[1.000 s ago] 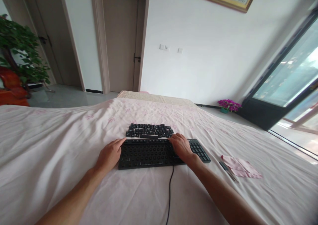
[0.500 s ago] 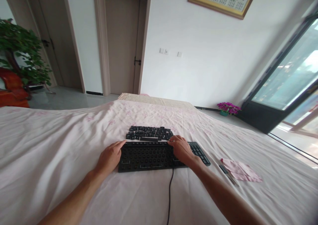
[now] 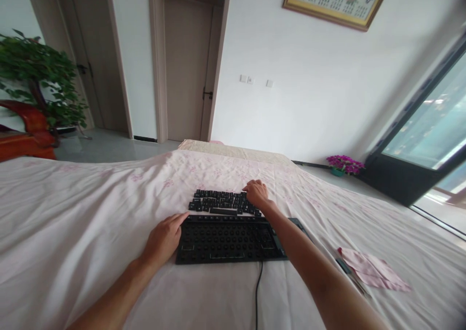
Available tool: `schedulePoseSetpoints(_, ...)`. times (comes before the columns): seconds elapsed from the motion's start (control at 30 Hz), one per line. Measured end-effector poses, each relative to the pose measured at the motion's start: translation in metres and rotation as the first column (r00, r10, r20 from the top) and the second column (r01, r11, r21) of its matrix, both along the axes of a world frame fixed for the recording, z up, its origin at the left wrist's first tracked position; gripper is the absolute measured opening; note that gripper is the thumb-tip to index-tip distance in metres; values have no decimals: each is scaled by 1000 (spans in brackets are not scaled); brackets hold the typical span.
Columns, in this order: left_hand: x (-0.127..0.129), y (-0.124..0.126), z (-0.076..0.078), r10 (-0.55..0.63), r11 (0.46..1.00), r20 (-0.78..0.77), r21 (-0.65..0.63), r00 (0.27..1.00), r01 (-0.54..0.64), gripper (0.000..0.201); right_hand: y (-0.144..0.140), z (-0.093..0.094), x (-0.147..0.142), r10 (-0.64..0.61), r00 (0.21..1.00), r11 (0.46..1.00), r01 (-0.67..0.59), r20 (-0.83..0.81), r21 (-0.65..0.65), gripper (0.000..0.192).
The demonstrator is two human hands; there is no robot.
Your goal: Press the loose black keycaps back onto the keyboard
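A black keyboard (image 3: 227, 241) lies on the cloth in front of me, its main area stripped of keycaps. My left hand (image 3: 164, 238) is closed on its left edge, with the index finger at the upper left corner. Just beyond the board, loose black keycaps (image 3: 218, 199) lie in rows, with a long space bar (image 3: 223, 211) nearest me. My right hand (image 3: 257, 193) reaches over the board to the far right end of these rows. Its fingers are bent together, and anything between them is hidden. The right forearm covers part of the number pad.
A pink cloth (image 3: 374, 269) lies to the right, beside a slim tool with a dark handle (image 3: 344, 266). The keyboard's cable (image 3: 257, 291) runs toward me. Wrinkled pale floral fabric (image 3: 145, 184) covers the surface.
My right hand has moved from the keyboard's upper right part forward to the loose keycaps. My left hand stays at the left edge. The whole view has shifted slightly.
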State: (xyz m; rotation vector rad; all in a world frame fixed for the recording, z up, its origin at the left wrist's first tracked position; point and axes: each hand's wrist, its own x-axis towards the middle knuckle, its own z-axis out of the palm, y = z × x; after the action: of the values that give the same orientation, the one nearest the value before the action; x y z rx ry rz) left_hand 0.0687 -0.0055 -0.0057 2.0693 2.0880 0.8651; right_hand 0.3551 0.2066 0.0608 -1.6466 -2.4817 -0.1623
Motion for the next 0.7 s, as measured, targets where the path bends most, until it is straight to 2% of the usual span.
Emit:
schedulePoseSetpoints(0.27, 0, 0, 1, -1, 1000, 29, 1, 1000, 1, 51, 32, -9, -15, -71, 997, 996, 73, 34, -51, 27)
schedulePoseSetpoints(0.7, 0, 0, 1, 1, 1000, 40, 7, 999, -1, 52, 42, -10, -21, -156, 985, 985, 161, 71, -69, 25)
